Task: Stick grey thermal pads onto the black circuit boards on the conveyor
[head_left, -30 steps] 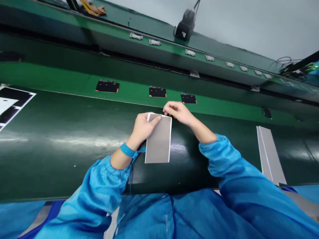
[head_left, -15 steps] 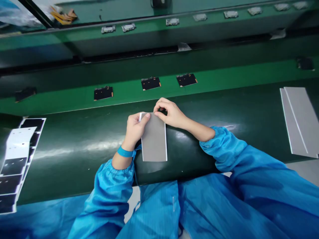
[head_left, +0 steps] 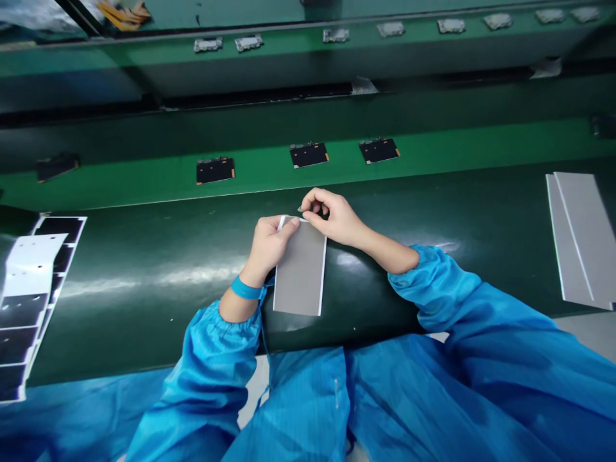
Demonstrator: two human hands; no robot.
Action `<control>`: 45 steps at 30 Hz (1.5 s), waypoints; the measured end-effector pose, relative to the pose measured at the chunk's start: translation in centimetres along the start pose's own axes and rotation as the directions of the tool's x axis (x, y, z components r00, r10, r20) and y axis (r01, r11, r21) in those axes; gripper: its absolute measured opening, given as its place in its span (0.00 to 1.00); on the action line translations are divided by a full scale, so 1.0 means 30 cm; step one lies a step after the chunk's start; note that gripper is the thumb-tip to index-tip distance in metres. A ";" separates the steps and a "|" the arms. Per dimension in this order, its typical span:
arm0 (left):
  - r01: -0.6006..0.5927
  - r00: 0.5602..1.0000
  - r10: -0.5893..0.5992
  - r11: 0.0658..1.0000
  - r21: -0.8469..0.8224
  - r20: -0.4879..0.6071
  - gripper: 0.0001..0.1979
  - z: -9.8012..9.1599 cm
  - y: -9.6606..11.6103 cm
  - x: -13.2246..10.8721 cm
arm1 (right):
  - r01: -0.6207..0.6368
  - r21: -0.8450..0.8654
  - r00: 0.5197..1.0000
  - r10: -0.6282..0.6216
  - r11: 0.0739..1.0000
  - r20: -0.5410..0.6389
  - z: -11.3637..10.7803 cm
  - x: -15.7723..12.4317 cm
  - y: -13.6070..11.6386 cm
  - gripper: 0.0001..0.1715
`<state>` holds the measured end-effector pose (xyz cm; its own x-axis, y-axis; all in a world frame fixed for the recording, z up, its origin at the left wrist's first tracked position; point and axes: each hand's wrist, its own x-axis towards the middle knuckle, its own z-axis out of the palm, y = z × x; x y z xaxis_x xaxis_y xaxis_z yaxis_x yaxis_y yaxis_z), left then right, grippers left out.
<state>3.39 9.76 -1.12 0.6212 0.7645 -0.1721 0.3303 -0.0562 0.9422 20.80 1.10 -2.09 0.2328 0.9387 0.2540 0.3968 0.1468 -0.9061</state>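
Observation:
My left hand (head_left: 267, 246) grips the upper left edge of a grey rectangular sheet (head_left: 301, 273) with a white backing, held over the dark green bench surface (head_left: 144, 276). My right hand (head_left: 333, 216) is closed in a pinch at the sheet's top edge, thumb and fingers pressed on its corner. Both arms wear blue sleeves, and a blue band sits on my left wrist.
Three small black boards (head_left: 215, 170) (head_left: 308, 154) (head_left: 379, 150) lie on the bright green belt behind. Two grey sheets (head_left: 580, 237) lie at the right. A black-and-white sheet strip (head_left: 29, 295) lies at the left. Small silver parts (head_left: 249, 43) line the far rail.
The view has swung level and a little leftward. My right hand's pinch has risen slightly at the sheet's top edge, and the sheet has tilted a bit. My left hand's grip is unchanged.

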 end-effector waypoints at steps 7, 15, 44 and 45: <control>-0.042 0.998 0.039 0.998 0.040 0.055 0.17 0.000 0.006 0.002 | -0.054 0.124 0.996 0.044 0.991 0.078 -0.024 0.012 0.026 0.13; 0.035 0.977 0.015 0.974 -0.226 0.214 0.24 -0.005 0.000 -0.005 | 0.115 0.042 0.979 -0.121 0.992 0.163 -0.062 0.014 0.034 0.15; -0.187 0.982 0.187 0.982 0.026 -0.006 0.10 0.009 -0.020 0.008 | 0.021 0.162 0.997 -0.032 0.987 0.069 -0.005 -0.003 0.039 0.09; -0.186 0.982 0.186 0.982 0.031 -0.008 0.10 0.009 -0.020 0.007 | 0.025 0.171 0.997 -0.036 0.985 0.066 -0.003 -0.004 0.039 0.09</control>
<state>3.52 9.76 -1.79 0.6660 0.7459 0.0086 0.2311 -0.2173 0.9484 21.31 1.12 -3.15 0.1594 0.9512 0.2640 0.2447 0.2210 -0.9441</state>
